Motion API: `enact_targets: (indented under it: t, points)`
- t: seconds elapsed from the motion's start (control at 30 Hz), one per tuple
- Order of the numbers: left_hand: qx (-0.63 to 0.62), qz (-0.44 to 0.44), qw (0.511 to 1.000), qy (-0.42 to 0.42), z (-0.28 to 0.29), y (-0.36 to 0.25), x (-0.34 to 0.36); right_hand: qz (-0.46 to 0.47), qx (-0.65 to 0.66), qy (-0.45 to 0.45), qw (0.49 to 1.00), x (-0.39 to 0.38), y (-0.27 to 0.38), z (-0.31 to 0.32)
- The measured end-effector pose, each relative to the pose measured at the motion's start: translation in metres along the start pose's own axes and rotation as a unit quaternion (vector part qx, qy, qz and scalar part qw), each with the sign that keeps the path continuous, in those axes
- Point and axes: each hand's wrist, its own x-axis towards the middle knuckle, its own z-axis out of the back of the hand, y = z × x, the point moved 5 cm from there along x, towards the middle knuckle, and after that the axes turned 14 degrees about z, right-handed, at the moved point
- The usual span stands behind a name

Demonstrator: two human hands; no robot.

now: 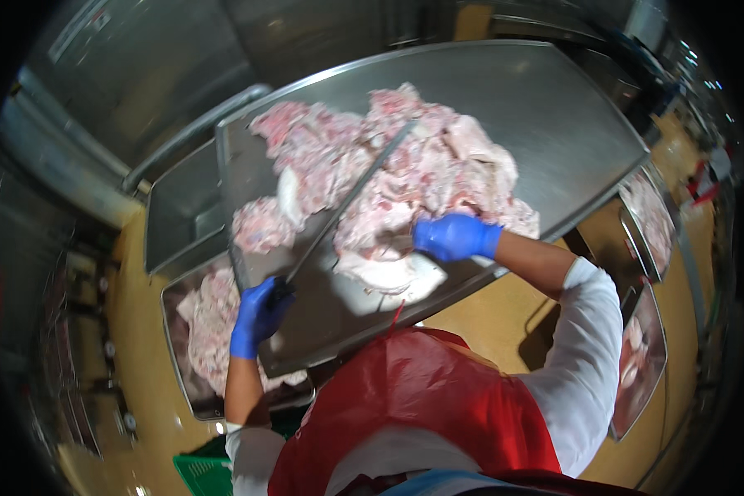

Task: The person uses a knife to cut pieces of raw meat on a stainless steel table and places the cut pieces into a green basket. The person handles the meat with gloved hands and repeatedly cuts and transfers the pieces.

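Note:
My left hand (256,316), in a blue glove, grips the dark handle of a long thin rod-like tool (355,192) that reaches up across a heap of pink and white raw meat pieces (405,178). The heap lies on a steel table (546,116). My right hand (453,237), also in a blue glove, presses on the near edge of the heap, fingers curled on a pale meat piece (388,273). A separate small lump of meat (260,225) lies at the table's left edge. I wear a red apron (438,397) over white sleeves.
A steel tray (202,322) with meat sits below the table's left side, and an empty steel bin (182,211) stands behind it. Two more trays of meat (649,219) (641,355) stand at the right. A green crate (202,471) is on the yellow floor.

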Motion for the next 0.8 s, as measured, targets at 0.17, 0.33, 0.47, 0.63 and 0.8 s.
enact_targets:
  t: [0.17, 0.33, 0.47, 0.63, 0.8]
  points:
    - [0.008, 0.110, 0.988, 0.106, -0.008, -0.016, -0.008, -0.092, 0.058, -0.313, 0.944, 0.029, -0.012, 0.035]
    - [-0.105, 0.235, 0.964, -0.061, -0.031, 0.090, -0.045, -0.127, 0.278, -0.059, 0.950, -0.023, 0.047, -0.068]
    - [-0.059, 0.315, 0.924, -0.208, -0.070, 0.189, -0.076, -0.374, 0.423, -0.369, 0.738, -0.041, 0.045, -0.086]
    - [0.059, 0.467, 0.853, -0.227, -0.080, 0.257, -0.074, -0.418, 0.391, -0.407, 0.712, -0.064, 0.079, -0.122]
    - [0.112, 0.459, 0.862, -0.184, -0.072, 0.297, -0.029, -0.478, 0.421, -0.394, 0.662, -0.080, 0.129, -0.127]
